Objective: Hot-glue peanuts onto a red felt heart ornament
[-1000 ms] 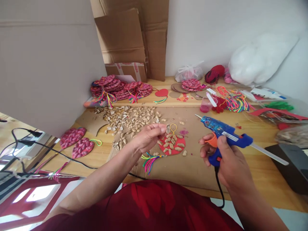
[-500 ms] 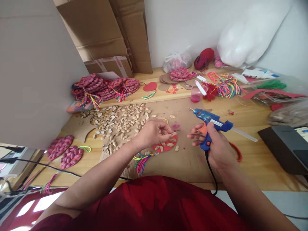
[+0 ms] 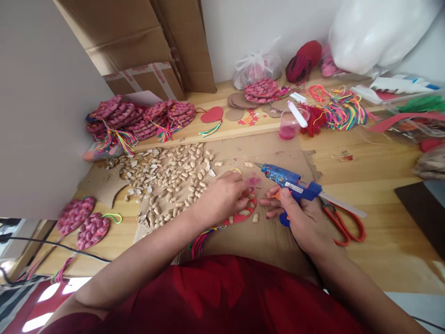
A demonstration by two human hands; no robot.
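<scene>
red backing piece point(image 3: 247, 214) lies on the desk point(image 3: 378, 185) under the left grip point(image 3: 225, 191), partly hidden, with peanuts on it. the left grip's fingers are bent, but i cannot tell whether they are together or pinching anything. the right grip point(image 3: 308, 225) is clamped on a blue glue gun point(image 3: 280, 176), nozzle toward the left grip. orange-handled scissors point(image 3: 362, 232) lie just beside the right grip; loose peanuts point(image 3: 181, 174) spread beyond the left forearm.
</scene>
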